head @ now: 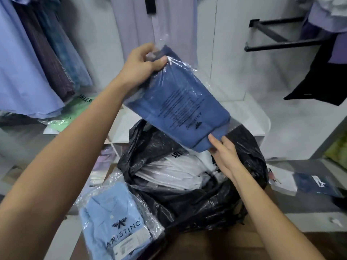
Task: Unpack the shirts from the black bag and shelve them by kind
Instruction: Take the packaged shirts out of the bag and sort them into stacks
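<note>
1. Blue packed shirt (176, 107) above black bag (197, 201), long axis from 11 to 5 o'clock.
2. Left hand (144, 62) gripping upper end, thumb curled over plastic.
3. Right hand (223, 154) holding lower corner, fingers behind.

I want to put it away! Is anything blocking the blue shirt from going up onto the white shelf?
Nothing visible does. The blue shirt is held in the air by the left hand and right hand, above the black bag. The white shelf behind it shows bare space.
</note>
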